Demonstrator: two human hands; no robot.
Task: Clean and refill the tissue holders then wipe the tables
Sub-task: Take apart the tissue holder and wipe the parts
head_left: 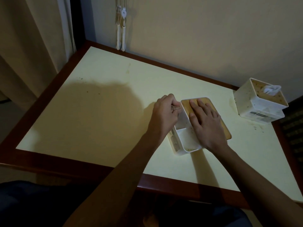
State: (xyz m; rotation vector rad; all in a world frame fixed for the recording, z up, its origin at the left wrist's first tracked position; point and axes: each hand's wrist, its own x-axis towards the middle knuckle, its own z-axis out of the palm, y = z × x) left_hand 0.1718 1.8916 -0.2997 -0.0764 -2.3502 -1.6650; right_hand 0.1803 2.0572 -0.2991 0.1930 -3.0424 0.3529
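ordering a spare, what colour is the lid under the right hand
Light wood-brown, like bamboo, in the head view: the lid under the right hand.

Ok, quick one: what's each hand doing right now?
Left hand: fingers curled round a small dark wad, what it is cannot be told.
Right hand: open, fingers flat on the wooden lid of the tissue holder.
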